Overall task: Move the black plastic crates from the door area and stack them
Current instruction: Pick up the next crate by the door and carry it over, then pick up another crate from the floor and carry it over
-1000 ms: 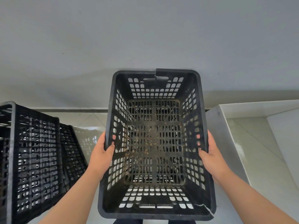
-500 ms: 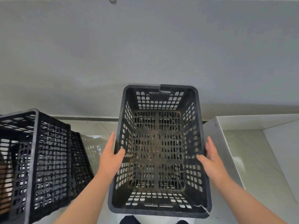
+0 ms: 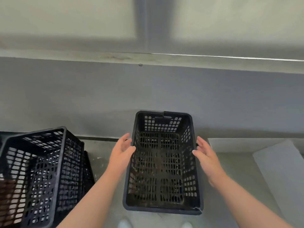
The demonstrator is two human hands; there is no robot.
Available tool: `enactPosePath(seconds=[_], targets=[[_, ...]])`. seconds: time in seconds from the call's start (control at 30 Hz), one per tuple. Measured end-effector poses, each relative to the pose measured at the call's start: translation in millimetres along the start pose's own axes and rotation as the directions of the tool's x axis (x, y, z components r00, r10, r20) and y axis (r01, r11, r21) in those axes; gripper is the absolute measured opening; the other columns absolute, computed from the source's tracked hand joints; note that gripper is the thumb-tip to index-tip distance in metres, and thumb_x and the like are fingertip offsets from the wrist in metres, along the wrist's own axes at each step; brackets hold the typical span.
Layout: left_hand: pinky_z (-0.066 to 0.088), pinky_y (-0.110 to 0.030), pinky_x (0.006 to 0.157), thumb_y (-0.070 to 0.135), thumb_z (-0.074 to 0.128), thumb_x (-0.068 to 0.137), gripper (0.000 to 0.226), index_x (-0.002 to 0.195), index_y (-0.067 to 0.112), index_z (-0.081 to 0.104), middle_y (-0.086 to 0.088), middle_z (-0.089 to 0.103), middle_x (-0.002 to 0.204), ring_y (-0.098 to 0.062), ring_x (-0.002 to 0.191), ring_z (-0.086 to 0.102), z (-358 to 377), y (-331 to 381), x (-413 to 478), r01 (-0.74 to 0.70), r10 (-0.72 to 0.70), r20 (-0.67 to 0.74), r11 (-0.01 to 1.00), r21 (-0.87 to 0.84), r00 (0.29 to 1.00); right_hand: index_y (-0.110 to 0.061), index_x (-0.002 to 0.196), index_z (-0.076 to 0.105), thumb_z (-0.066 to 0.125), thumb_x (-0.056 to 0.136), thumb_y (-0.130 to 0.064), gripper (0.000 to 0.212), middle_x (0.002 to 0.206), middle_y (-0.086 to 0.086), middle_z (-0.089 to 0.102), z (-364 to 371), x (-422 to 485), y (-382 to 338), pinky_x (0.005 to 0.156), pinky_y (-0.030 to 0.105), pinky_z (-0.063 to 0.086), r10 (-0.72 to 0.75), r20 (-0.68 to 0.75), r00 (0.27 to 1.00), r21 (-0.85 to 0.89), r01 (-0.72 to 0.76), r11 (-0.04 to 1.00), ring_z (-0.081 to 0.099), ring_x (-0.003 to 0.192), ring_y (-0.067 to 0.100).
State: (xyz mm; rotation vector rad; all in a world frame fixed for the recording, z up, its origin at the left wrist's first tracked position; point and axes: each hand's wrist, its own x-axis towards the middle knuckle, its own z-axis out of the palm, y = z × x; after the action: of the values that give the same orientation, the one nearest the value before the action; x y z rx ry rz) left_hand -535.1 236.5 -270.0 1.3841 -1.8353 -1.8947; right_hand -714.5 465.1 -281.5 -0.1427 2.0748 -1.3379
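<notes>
A black perforated plastic crate (image 3: 162,163) sits upright on the floor against the grey wall, open side up, with a crack at its near right corner. My left hand (image 3: 121,150) hovers just off its left rim, fingers spread and holding nothing. My right hand (image 3: 204,153) is off the right rim, also spread and empty. To the left stands a taller black crate (image 3: 41,175), with another black crate (image 3: 87,168) partly hidden behind it.
A grey wall (image 3: 164,89) with a ledge runs across the back. At the right a pale raised step (image 3: 279,170) borders the floor. The tips of my shoes (image 3: 125,224) show at the bottom edge.
The crate has gone down to the floor by the wall. Both hands have let go of its sides and drawn slightly outward. The view has tilted up.
</notes>
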Motion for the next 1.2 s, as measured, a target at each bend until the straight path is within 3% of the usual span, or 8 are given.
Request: enactPosePath(seconds=[0.07, 0.13, 0.2, 0.37, 0.47, 0.67, 0.97, 1.2], targets=[[0.041, -0.021, 0.094, 0.011, 0.057, 0.099, 0.053, 0.146, 0.032, 0.046, 0.004, 0.057, 0.141, -0.01, 0.124, 0.052, -12.4, 21.9, -11.3, -0.042, 0.043, 0.011, 0.999, -0.034, 0.999, -0.025, 0.162, 0.036, 0.052, 0.107, -0.007, 0.06, 0.167, -0.005, 0.039, 0.5, -15.7, -29.2, 0.119, 0.033, 0.03, -0.047, -0.008, 0.999, 0.0, 0.047, 0.999, 0.036, 0.153, 0.016], [0.042, -0.034, 0.107, 0.013, 0.057, 0.098, 0.05, 0.143, 0.034, 0.049, 0.006, 0.06, 0.138, -0.01, 0.125, 0.054, -24.7, 42.6, -18.6, -0.094, 0.094, 0.0, 0.994, -0.055, 0.996, -0.023, 0.16, 0.039, 0.052, 0.107, -0.005, 0.058, 0.165, -0.003, 0.042, -0.5, -28.7, -56.8, 0.119, 0.033, 0.032, -0.104, -0.02, 0.994, 0.005, 0.104, 0.995, 0.039, 0.151, 0.017], [0.04, -0.04, 0.112, 0.011, 0.056, 0.098, 0.047, 0.14, 0.033, 0.052, 0.007, 0.063, 0.133, -0.009, 0.124, 0.055, -39.3, 61.2, -27.4, -0.13, 0.129, -0.017, 0.986, -0.1, 0.991, -0.022, 0.158, 0.041, 0.052, 0.106, -0.005, 0.056, 0.162, -0.001, 0.045, -0.2, -40.8, -80.6, 0.121, 0.04, 0.035, -0.151, -0.042, 0.988, -0.003, 0.151, 0.988, 0.044, 0.146, 0.017], [0.045, -0.031, 0.093, 0.011, 0.057, 0.098, 0.044, 0.138, 0.029, 0.055, 0.008, 0.069, 0.123, -0.008, 0.116, 0.059, -67.6, 85.0, -45.5, -0.181, 0.178, -0.031, 0.97, -0.164, 0.983, -0.023, 0.154, 0.047, 0.053, 0.106, -0.007, 0.051, 0.151, -0.002, 0.053, 4.1, -64.4, -111.9, 0.121, 0.048, 0.039, -0.216, -0.059, 0.974, -0.013, 0.216, 0.976, 0.052, 0.135, 0.014], [0.046, -0.033, 0.094, 0.012, 0.056, 0.098, 0.042, 0.137, 0.029, 0.056, 0.007, 0.069, 0.124, -0.008, 0.115, 0.06, -79.7, 87.2, -59.8, -0.192, 0.187, -0.048, 0.967, -0.167, 0.981, -0.021, 0.155, 0.047, 0.053, 0.106, -0.007, 0.052, 0.155, 0.003, 0.052, 7.0, -77.4, -116.7, 0.119, 0.046, 0.041, -0.217, -0.042, 0.975, -0.017, 0.216, 0.976, 0.052, 0.131, 0.012], [0.048, -0.031, 0.092, 0.014, 0.057, 0.098, 0.042, 0.136, 0.032, 0.056, 0.008, 0.069, 0.124, -0.007, 0.117, 0.06, -90.9, 71.7, -95.8, -0.197, 0.181, -0.106, 0.967, -0.164, 0.978, -0.021, 0.156, 0.046, 0.052, 0.107, -0.008, 0.051, 0.154, 0.001, 0.053, 12.1, -92.8, -120.6, 0.107, 0.037, 0.045, -0.223, 0.056, 0.973, -0.033, 0.225, 0.974, 0.053, 0.132, 0.015], [0.049, -0.033, 0.095, 0.012, 0.058, 0.096, 0.041, 0.132, 0.032, 0.059, 0.007, 0.069, 0.124, -0.011, 0.116, 0.061, -114.2, 48.6, -151.1, -0.226, 0.184, -0.257, 0.963, -0.147, 0.949, -0.028, 0.155, 0.047, 0.052, 0.107, -0.014, 0.049, 0.153, -0.004, 0.053, 37.3, -116.8, -123.9, 0.117, 0.045, 0.043, -0.252, 0.257, 0.933, -0.076, 0.279, 0.957, 0.052, 0.139, 0.018], [0.048, -0.035, 0.099, 0.011, 0.056, 0.097, 0.04, 0.131, 0.031, 0.06, 0.009, 0.068, 0.125, -0.008, 0.117, 0.061, -176.1, 30.5, -183.6, -0.211, 0.145, -0.378, 0.967, -0.14, 0.915, -0.027, 0.156, 0.047, 0.052, 0.107, -0.014, 0.05, 0.152, -0.006, 0.054, 100.2, -133.7, -148.6, 0.107, 0.035, 0.046, -0.283, 0.382, 0.88, -0.089, 0.34, 0.936, 0.054, 0.132, 0.012]])
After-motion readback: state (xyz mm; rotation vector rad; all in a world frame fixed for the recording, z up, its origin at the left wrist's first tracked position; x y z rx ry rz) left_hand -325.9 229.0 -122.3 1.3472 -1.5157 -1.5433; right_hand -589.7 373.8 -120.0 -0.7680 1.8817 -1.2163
